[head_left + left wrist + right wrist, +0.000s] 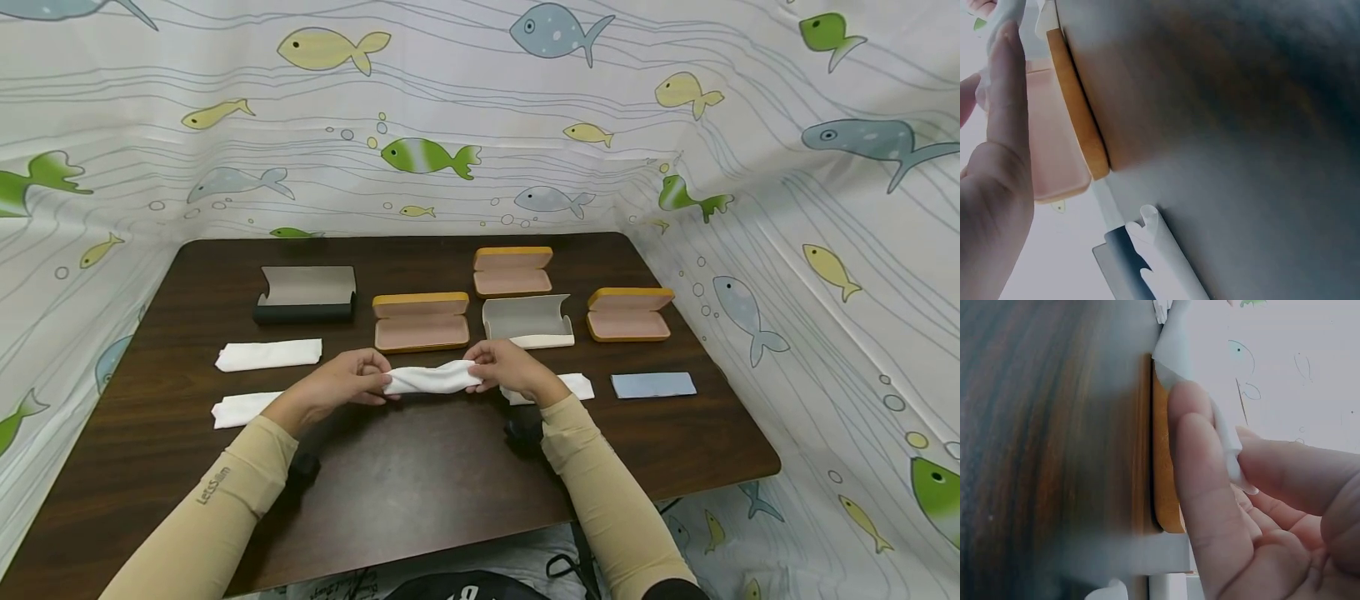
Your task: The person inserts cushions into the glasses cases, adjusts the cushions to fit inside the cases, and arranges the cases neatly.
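Both hands hold a folded white cloth between them, just above the table. My left hand pinches its left end, while the right end is between the thumb and fingers of my right hand. The strip looks slightly twisted. In the right wrist view the cloth runs up from the pinching fingers. The left wrist view shows only a bit of it at the top left. Behind the cloth stands an open orange case with a pink lining. Another white cloth lies partly hidden behind my right hand.
Two folded white cloths, one farther back and one nearer, lie at left. A light-blue folded cloth is at right. Open cases stand behind: dark green, white, orange and orange. Fish-patterned sheets surround the table.
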### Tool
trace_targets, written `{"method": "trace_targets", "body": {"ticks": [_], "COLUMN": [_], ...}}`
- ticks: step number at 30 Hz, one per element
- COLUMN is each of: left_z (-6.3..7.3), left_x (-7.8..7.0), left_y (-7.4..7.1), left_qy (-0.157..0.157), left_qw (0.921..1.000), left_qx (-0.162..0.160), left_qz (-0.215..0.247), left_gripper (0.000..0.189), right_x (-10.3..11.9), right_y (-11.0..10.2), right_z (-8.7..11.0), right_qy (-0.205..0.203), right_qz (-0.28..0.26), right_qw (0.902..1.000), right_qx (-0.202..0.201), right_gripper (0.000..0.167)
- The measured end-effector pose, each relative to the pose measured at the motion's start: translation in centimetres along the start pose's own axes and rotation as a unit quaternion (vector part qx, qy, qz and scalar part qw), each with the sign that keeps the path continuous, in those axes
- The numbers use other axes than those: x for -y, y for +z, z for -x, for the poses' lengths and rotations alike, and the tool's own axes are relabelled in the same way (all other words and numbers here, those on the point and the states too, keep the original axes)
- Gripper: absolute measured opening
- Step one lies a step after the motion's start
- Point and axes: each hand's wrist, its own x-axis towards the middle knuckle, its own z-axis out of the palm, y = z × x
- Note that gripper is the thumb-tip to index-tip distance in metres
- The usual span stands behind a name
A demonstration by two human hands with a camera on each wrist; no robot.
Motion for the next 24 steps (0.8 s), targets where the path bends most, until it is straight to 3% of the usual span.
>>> {"method": "trace_targets", "body": {"ticks": [9,24], "left_z": [-0.2,-1.6], "left_x": [-0.2,-0.1], "left_y": [-0.9,-3.2], "left_qy": [-0.008,-0.011], "left_qw": [0.9994,0.996], "left_qx": [-0.009,-0.02], "left_qz": [0.032,0.087], "left_gripper": [0.027,0.033], "right_x": [0.2,0.9], "right_y": [-0.3,-0.8], "right_z": [-0.9,-3.6], "right_qy": [0.009,0.027], "right_qz": [-0.044,-0.131], "right_qw": [0.999,0.9904], "right_qx": [0.002,-0.034], "right_gripper": [0.025,0.033]}}
